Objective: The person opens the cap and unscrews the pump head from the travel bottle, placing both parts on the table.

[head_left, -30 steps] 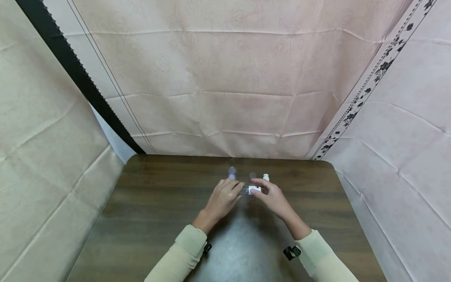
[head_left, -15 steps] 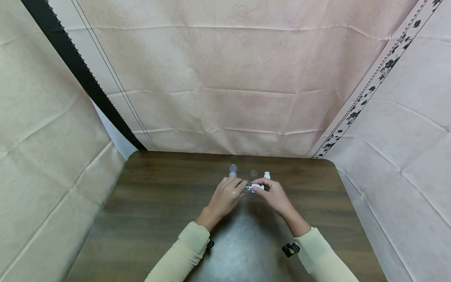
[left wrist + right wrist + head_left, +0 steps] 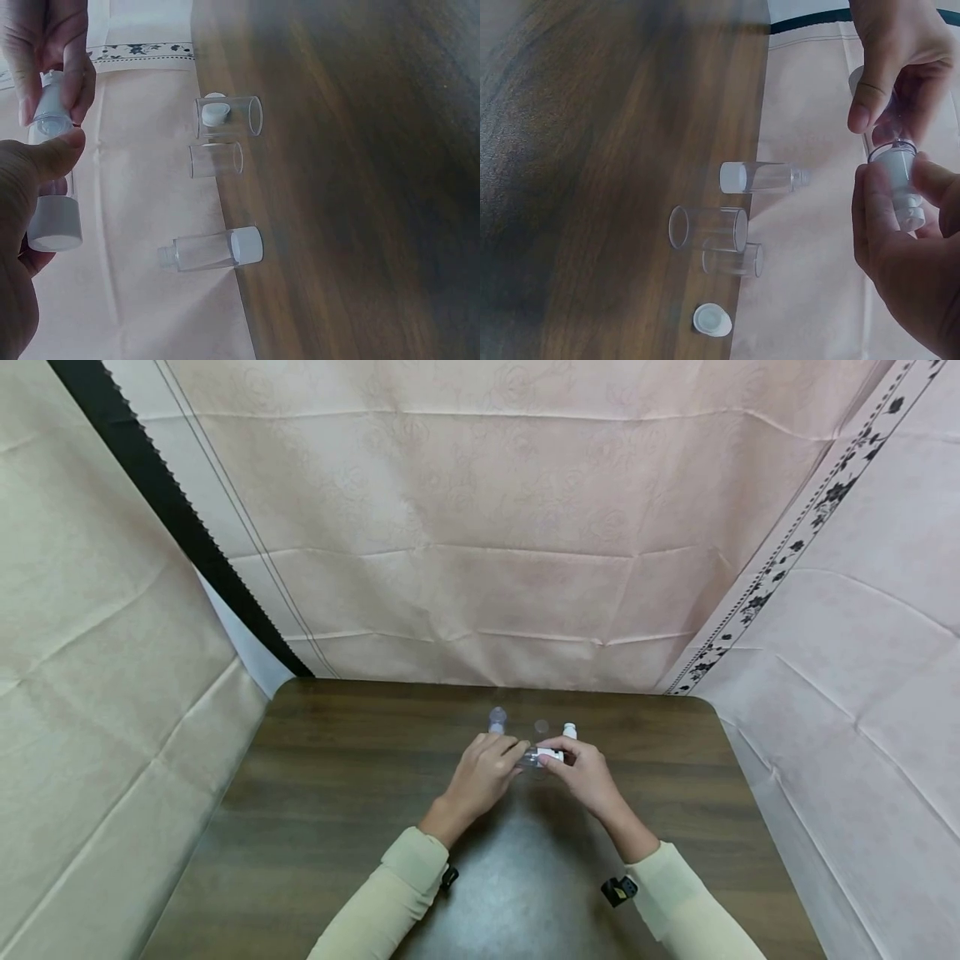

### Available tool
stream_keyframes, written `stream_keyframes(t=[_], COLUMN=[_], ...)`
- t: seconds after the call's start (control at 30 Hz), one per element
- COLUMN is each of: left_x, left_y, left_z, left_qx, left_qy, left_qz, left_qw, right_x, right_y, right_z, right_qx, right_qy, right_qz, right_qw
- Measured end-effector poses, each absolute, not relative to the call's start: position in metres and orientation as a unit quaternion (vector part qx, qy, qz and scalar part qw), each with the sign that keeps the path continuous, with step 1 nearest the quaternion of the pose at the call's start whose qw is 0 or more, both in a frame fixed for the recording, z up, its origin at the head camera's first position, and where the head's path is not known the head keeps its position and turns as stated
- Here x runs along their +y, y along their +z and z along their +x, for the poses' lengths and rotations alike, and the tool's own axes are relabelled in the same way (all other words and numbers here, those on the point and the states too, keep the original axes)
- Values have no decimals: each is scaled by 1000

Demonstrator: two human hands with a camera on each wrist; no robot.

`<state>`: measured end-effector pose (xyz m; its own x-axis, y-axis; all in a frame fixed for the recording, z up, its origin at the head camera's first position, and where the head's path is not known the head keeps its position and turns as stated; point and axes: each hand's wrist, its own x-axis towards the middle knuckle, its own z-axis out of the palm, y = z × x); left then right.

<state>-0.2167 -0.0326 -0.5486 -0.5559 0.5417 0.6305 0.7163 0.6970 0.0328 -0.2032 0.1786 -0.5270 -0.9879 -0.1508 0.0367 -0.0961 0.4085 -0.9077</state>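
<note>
My left hand (image 3: 483, 777) grips a small clear bottle with a white base (image 3: 55, 223), its thumb lying along the bottle's side. Meeting it from the other side, my right hand (image 3: 587, 779) pinches a white pump top (image 3: 895, 169) between thumb and fingers. The pump top is in line with the bottle, its wide end right at the bottle's mouth. In the head view both pieces lie nearly level between the hands, above the table, and the left fingers hide much of the bottle.
A second clear bottle with a white base (image 3: 761, 178) stands near the table's (image 3: 330, 777) far edge. Beside it are a larger clear cap (image 3: 709, 229), a smaller clear cap (image 3: 735, 259) and another white pump top (image 3: 712, 320). Cloth (image 3: 480, 568) hangs behind the table.
The head view has tilted slightly, so everything sits a little higher. My left hand has shifted slightly right toward the right hand; both keep their hold on the bottle and the pump top.
</note>
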Motion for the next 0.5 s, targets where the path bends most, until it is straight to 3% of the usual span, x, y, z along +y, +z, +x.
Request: stream_keyframes(t=[0.5], left_x=[-35], left_y=[-549], left_z=[-217], left_qx=[-877], left_qy=[-158], left_qz=[-353], left_qw=[284], right_x=[175], right_y=[-528], right_z=[-202], right_qx=[856], right_qy=[-504], right_qz=[-103], right_qw=[-39])
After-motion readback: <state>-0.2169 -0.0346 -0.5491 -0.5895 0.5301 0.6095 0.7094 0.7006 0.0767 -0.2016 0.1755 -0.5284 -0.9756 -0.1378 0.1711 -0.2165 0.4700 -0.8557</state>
